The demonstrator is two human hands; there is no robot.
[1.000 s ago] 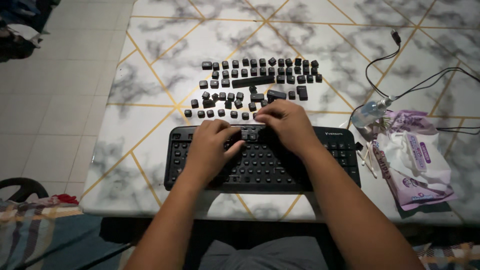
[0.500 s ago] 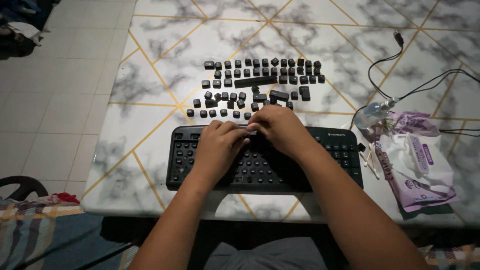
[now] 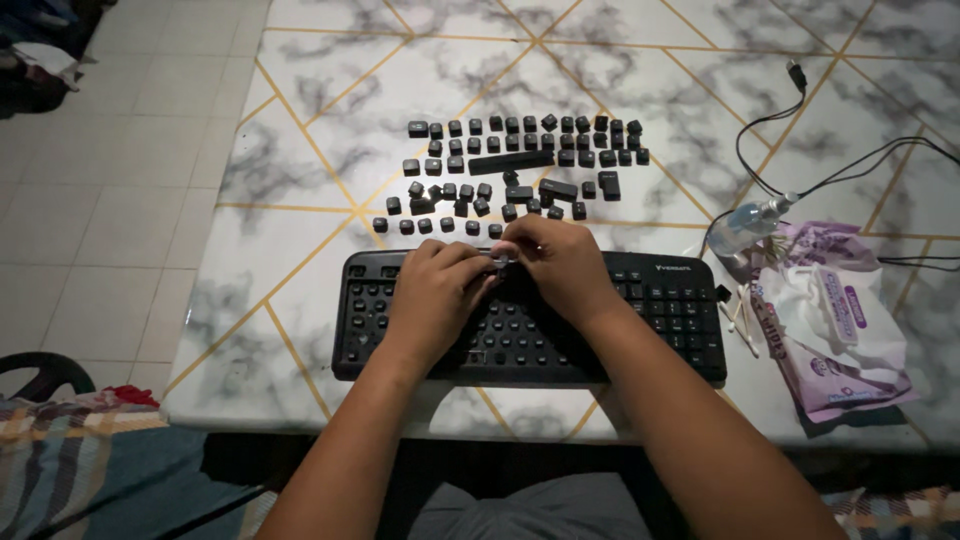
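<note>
I am looking down on a white marble-patterned table (image 3: 330,70) with thin gold lines crossing it, standing on a pale tiled floor (image 3: 110,200) that is showing along the left. At the lower left edge, a striped cloth (image 3: 60,450) and part of a dark round object are peeking in.

A black keyboard (image 3: 660,310) is lying near the front edge of the table, with many of its caps off and the bare switch posts showing. My left hand (image 3: 432,292) is resting over the left-centre of it, fingers curled down toward the upper rows. My right hand (image 3: 562,262) is meeting it from the other side, and the 2 sets of fingertips are pinching together around something small at the top row; it is looking like a keycap (image 3: 501,258), but I cannot tell for sure, since the fingers are covering most of it. Neither hand is lying flat or open.

Just beyond the keyboard, the loose black keycaps (image 3: 520,170) are sitting in about 4 rough rows, with a long spacebar (image 3: 510,161) lying among them.

Further right, a black cable (image 3: 770,120) is looping across the table. A small clear spray bottle (image 3: 748,220) is lying on its side just beside a purple and white packet of wipes (image 3: 835,320), with a few cotton swabs (image 3: 738,318) scattered between the packet and the keyboard's right end.
</note>
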